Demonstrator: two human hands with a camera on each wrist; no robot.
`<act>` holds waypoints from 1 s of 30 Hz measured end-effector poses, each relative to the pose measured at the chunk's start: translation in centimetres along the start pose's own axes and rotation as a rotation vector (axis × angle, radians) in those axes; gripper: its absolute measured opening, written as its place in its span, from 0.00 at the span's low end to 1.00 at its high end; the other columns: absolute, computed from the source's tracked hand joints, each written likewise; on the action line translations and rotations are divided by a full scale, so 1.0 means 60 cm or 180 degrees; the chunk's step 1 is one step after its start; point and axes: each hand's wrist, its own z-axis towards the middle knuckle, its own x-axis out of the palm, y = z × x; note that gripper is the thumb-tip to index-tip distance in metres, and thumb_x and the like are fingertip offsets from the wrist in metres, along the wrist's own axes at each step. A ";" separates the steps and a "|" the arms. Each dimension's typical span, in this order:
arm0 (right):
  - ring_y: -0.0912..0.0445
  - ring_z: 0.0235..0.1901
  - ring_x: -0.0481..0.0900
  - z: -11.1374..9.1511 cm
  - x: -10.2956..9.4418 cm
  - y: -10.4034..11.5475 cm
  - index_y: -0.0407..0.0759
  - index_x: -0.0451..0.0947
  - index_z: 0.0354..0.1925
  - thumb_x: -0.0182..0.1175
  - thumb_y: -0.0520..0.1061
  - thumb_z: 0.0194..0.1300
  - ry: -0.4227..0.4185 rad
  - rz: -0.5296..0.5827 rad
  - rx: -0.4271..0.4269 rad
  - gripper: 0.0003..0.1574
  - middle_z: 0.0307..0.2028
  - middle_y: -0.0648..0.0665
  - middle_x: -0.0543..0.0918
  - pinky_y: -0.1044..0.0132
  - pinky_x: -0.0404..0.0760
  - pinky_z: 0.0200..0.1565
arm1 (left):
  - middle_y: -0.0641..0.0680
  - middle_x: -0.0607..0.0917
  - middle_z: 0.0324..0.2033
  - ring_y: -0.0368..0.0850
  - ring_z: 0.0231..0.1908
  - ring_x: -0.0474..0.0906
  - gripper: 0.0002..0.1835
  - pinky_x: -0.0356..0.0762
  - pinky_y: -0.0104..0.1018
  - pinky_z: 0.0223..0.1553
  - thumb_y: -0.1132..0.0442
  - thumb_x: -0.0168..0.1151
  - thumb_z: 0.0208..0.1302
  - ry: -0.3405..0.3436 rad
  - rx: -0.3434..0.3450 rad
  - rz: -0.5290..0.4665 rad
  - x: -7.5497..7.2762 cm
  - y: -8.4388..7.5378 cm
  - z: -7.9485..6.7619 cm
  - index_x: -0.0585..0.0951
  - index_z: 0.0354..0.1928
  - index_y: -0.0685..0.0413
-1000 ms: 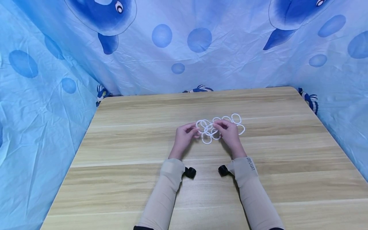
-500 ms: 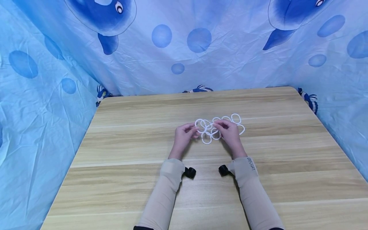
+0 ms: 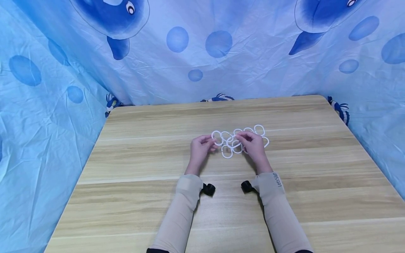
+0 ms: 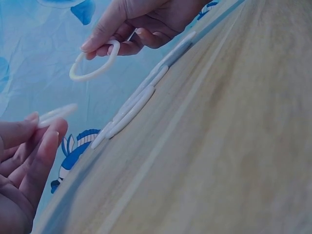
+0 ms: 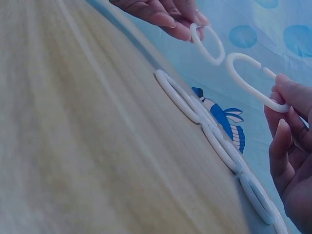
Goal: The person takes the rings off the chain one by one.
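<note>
My left hand point(image 3: 200, 150) pinches a white plastic ring link point(image 5: 199, 45) by its near side, above the table. Facing it, my right hand point(image 3: 255, 148) pinches another white ring link point(image 5: 246, 87) between thumb and fingers. A small gap shows in the rim of the right-hand link. In the left wrist view, the two held links stand apart. Below the hands, several more white ring links point(image 4: 129, 117) lie flat on the table, close together in a loose cluster. My right hand hides part of this cluster in the head view.
The wooden table point(image 3: 126, 200) stretches around both forearms. A blue curtain point(image 3: 196, 52) with printed dolphins hangs along its back and sides. A black wrist camera point(image 3: 209, 189) sits at the left cuff, with a second black camera point(image 3: 246, 187) at the right cuff.
My left hand has drifted left, carrying its ring link away from the link in my right hand. The right hand has barely moved. Links on the table lie as before.
</note>
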 end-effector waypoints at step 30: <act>0.65 0.21 0.70 -0.002 0.001 0.003 0.36 0.82 0.43 0.66 0.49 0.62 -0.0036 -0.0028 -0.0043 0.17 0.28 0.56 0.78 0.75 0.76 0.21 | 0.67 0.88 0.34 0.44 0.29 0.87 0.12 0.87 0.30 0.36 0.76 0.60 0.61 -0.0126 -0.0357 -0.0062 -0.006 0.001 -0.002 0.79 0.47 0.75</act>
